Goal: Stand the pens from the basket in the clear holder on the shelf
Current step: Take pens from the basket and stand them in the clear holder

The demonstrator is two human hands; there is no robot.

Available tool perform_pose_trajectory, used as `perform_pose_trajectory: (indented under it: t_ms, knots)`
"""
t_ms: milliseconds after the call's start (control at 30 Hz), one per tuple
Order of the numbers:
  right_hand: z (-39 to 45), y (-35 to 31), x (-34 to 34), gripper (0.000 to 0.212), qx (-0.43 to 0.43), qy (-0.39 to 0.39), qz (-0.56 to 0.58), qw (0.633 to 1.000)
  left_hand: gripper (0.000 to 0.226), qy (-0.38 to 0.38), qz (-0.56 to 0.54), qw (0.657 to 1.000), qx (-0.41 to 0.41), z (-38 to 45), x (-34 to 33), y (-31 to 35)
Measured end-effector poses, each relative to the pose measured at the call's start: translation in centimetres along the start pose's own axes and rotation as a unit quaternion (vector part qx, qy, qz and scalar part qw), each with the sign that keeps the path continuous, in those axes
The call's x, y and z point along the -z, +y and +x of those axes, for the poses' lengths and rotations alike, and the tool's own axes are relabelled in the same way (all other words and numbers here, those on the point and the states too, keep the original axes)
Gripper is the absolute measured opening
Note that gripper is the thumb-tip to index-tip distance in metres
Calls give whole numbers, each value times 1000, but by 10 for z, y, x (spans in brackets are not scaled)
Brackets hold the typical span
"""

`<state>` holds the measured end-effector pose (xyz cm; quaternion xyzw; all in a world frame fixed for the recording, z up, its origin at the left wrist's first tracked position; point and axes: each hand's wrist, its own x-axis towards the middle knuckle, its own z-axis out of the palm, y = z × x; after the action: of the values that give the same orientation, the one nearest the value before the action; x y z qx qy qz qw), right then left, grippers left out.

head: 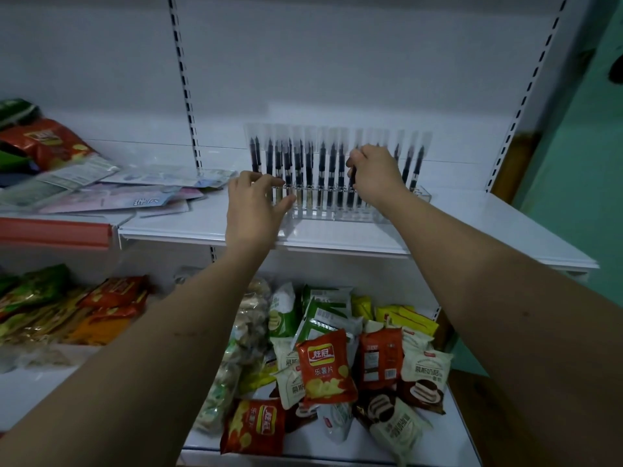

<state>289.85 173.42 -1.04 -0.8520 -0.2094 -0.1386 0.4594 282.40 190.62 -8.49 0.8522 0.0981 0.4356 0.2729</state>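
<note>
— What are the hands doing up there?

— The right hand (pixel 374 175) has its fingers curled round a dark pen (pixel 351 178), held upright among the others. The left hand (pixel 254 205) lies against the near left end of the clear holder (pixel 323 214), fingers loosely spread, thumb out along its front; whether it really grips the plastic I cannot tell.

— And the holder itself?

— It sits between the two hands on the white shelf (pixel 505 227), running past the right hand towards the upright. A row of standing pens (pixel 308 163) fills it, dark barrels with clear caps, most of them between the hands and a few beyond the right wrist.

— Anything else close by?

— Left of the left hand, flat packets (pixel 111 197) lie heaped on the same level. Below both forearms the lower shelf holds snack bags, with an orange crisp bag (pixel 325 369) in front and pale cake packets (pixel 426 375) under the right forearm.

— The basket?

— Out of sight from here.
</note>
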Motion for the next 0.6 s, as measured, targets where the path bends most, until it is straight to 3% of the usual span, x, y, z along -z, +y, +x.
perform_pose_trajectory:
  t_ms: [133,233,467,600]
  knots:
    - [6,-3,-2,30,-34,-6,-73,997,33,-1,5,1000,2,1,1,1]
    - [4,-7,-2,45,-41,-1,-128,991,32,-2,0,1000,9,-1,2,2]
    - [-21,-22,18,44,-52,-15,-175,983,41,-44,-58,996,46,-10,23,13]
    - [-49,-34,32,28,-34,-15,-167,985,43,-41,-76,994,73,-28,40,24]
